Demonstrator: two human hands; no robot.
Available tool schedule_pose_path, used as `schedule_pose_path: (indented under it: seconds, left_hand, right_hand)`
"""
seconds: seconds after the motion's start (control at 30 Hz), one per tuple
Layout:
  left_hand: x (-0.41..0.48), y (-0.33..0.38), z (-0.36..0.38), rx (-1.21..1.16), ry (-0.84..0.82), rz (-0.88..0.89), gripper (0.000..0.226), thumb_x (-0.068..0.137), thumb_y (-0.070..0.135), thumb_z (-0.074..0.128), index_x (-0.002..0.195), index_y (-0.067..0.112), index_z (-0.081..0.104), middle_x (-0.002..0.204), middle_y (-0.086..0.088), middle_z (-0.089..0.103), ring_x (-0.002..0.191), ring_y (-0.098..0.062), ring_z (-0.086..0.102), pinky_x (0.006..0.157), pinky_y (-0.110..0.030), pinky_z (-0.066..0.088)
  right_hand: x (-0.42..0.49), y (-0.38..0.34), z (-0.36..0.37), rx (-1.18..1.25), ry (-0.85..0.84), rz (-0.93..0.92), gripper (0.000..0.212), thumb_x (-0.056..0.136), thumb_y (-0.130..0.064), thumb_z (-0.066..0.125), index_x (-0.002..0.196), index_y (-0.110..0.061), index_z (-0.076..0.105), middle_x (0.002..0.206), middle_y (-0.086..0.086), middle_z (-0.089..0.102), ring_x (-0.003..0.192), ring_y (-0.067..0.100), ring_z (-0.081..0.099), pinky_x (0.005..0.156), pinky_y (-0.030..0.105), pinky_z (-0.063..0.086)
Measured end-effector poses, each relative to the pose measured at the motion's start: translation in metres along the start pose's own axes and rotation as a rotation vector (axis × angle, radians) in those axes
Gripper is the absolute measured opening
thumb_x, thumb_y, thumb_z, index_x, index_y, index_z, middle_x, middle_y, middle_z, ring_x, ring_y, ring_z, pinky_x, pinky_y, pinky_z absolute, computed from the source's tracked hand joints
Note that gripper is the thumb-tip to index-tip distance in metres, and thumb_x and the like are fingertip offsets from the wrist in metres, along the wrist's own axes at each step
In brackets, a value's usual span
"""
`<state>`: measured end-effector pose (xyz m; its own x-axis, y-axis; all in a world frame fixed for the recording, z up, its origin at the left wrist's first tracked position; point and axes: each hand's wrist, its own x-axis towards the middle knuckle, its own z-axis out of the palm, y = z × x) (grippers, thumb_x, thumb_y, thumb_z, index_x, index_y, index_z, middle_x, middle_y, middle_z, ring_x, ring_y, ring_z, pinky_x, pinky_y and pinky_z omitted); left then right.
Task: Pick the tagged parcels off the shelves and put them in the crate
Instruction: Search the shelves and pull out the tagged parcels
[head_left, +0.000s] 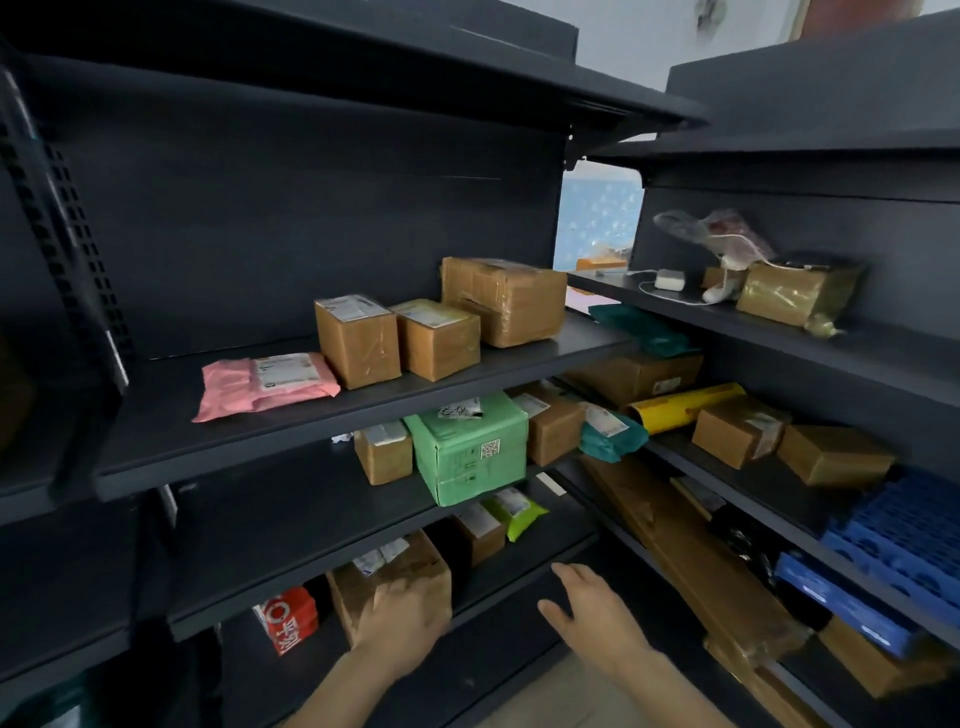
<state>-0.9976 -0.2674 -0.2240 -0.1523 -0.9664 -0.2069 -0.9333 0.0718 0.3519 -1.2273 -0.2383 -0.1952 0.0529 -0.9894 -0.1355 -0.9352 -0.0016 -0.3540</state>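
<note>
Left hand (402, 618) gripping brown parcel (389, 582) (lower shelf); right hand (597, 613) spread, just beside.

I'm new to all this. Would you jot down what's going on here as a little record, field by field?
setting: dark metal shelves in a corner, parcels on several levels
left hand: laid on a brown cardboard box on a low shelf
right hand: open, holding nothing, beside that box
box label: white tag on top, text unreadable
neighbour: red and white carton to the box's left
upper shelf: pink mailer bag lying flat, three brown boxes beside it
middle shelf: green box
crate: a blue one at right; whether it is the target, cannot tell
</note>
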Motion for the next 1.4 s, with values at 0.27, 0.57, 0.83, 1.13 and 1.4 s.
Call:
schedule_pose_path:
  seconds: [0.27,0.57,0.83,1.13,1.4]
  left_hand:
    - [0.036,0.003,-0.004,-0.056,0.079,-0.186,0.049,0.091,0.049,0.044,0.131,0.021,0.047,0.13,-0.004,0.054,0.12,-0.022,0.048,0.101,-0.036,0.042]
    - [0.102,-0.005,-0.002,-0.085,0.088,-0.253,0.051,0.093,0.047,0.041,0.138,0.021,0.039,0.137,-0.004,0.048,0.129,-0.023,0.041,0.105,-0.036,0.038]
    - [0.148,-0.012,-0.003,-0.08,0.06,-0.304,0.051,0.093,0.049,0.039,0.136,0.022,0.04,0.135,-0.002,0.05,0.126,-0.023,0.043,0.102,-0.035,0.04]
    - [0.171,-0.002,0.013,-0.125,0.131,-0.467,0.056,0.093,0.048,0.04,0.143,0.023,0.034,0.143,-0.001,0.044,0.132,-0.022,0.039,0.107,-0.034,0.036]
    - [0.181,0.003,0.017,-0.191,0.214,-0.585,0.048,0.09,0.046,0.045,0.131,0.021,0.046,0.132,-0.005,0.054,0.122,-0.025,0.046,0.097,-0.035,0.042]
  right_hand:
    - [0.067,0.024,-0.007,0.026,-0.054,-0.129,0.059,0.095,-0.041,0.042,0.145,-0.015,0.027,0.146,0.002,0.036,0.131,0.018,0.038,0.105,0.027,0.037]
    - [0.138,0.025,-0.008,-0.028,-0.059,-0.2,0.053,0.096,-0.04,0.042,0.141,-0.014,0.032,0.141,0.004,0.04,0.129,0.02,0.04,0.104,0.029,0.037]
    - [0.195,0.051,-0.012,0.03,-0.064,-0.164,0.052,0.094,-0.041,0.044,0.139,-0.016,0.035,0.137,0.001,0.045,0.124,0.017,0.044,0.099,0.027,0.04]
    - [0.255,0.079,-0.018,0.047,-0.15,-0.241,0.056,0.095,-0.04,0.044,0.143,-0.016,0.03,0.145,0.003,0.038,0.13,0.017,0.04,0.1,0.027,0.04]
    - [0.278,0.077,-0.001,0.027,-0.231,-0.376,0.054,0.096,-0.039,0.041,0.144,-0.02,0.026,0.149,-0.002,0.032,0.135,0.014,0.033,0.106,0.024,0.033]
